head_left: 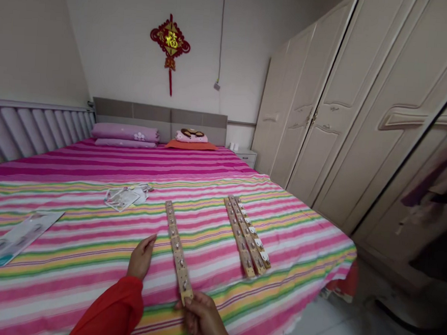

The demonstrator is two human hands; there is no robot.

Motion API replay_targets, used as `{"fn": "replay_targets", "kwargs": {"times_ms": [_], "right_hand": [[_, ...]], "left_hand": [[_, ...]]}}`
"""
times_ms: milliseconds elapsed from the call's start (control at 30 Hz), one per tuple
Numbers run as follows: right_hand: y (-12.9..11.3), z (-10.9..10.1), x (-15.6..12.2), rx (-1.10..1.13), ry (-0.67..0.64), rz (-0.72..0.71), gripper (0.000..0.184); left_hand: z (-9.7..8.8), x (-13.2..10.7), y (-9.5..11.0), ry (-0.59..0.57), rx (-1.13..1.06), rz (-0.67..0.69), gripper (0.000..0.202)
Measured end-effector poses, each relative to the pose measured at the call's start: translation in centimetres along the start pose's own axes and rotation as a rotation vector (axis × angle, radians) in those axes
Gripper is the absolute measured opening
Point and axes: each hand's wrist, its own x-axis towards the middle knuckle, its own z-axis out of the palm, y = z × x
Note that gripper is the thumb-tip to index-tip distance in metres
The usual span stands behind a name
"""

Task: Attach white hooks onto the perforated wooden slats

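Note:
A long, narrow tan strip (177, 245) with a row of small shiny metal pieces lies lengthwise on the striped bed sheet (200, 283). Its near end is pinched between the thumb and fingers of my right hand (203, 319). To the left of this strip, my left hand (140, 257) hovers over or rests on the sheet. That hand is empty, with its fingers loosely extended, and does not touch the strip. Off to the right, several similar strips (241, 235) lie side by side. The outermost one carries white round pieces (258, 242).
A pile of clear and white plastic packaging (124, 196) lies beyond my left hand. A long flat package (17, 240) is at the far left. Folded purple bedding (126, 132) sits by the headboard (151, 112). Wardrobes (326, 118) line the right side.

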Motion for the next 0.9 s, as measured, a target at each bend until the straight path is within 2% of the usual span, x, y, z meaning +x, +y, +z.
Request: {"fn": "replay_targets", "kwargs": {"times_ms": [333, 533, 733, 900], "right_hand": [[-4.7, -4.9, -0.9, -0.127, 0.107, -0.176, 0.027], [-6.6, -6.7, -1.0, -0.105, 0.184, -0.229, 0.029], [-7.0, -7.9, -1.0, -0.093, 0.213, -0.217, 0.033], [-6.5, -8.5, -1.5, -0.051, 0.245, -0.233, 0.033]], "left_hand": [[-0.2, 0.4, -0.5, 0.003, 0.051, 0.066, 0.033], [-0.3, 0.1, -0.3, 0.005, 0.063, 0.069, 0.031], [-0.4, -1.0, 0.3, 0.03, 0.058, 0.099, 0.032], [-1.5, -3.9, 0.8, 0.026, 0.1, 0.065, 0.035]]}}
